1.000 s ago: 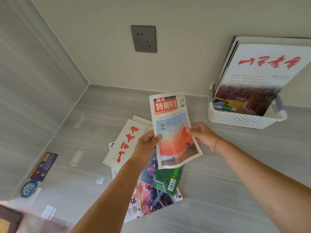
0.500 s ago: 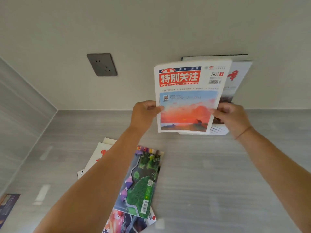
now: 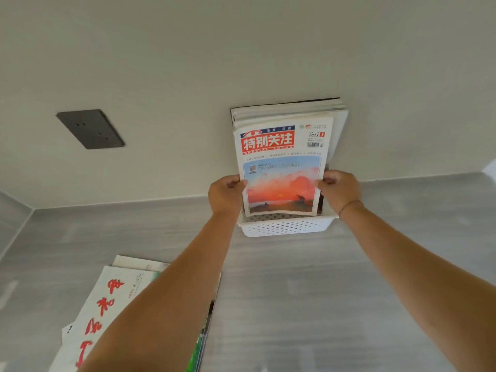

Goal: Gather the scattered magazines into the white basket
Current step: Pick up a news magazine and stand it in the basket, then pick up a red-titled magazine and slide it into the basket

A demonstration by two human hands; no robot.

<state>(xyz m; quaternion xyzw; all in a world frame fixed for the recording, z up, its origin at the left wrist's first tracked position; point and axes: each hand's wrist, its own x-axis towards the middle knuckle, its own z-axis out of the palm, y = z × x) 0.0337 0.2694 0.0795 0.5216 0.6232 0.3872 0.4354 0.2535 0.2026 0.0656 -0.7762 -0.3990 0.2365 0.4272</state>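
A magazine with a red title block and a sunset cover (image 3: 281, 170) stands upright, its lower edge just above or inside the white perforated basket (image 3: 287, 226) against the back wall. My left hand (image 3: 226, 193) grips its left edge and my right hand (image 3: 339, 187) grips its right edge. Behind it several other magazines (image 3: 338, 114) stand in the basket, leaning on the wall. On the counter at the lower left lies a pile of loose magazines, the top one white with red brush lettering (image 3: 107, 299), partly hidden by my left forearm.
The grey counter (image 3: 308, 304) runs back to a pale wall bearing a dark socket plate (image 3: 91, 128). A green-edged magazine (image 3: 200, 342) pokes out under my left forearm. A side wall closes the left end.
Both hands have carried the sunset magazine from above the loose pile up and right to the basket, setting it upright in front of the standing magazines. The camera has tilted up.
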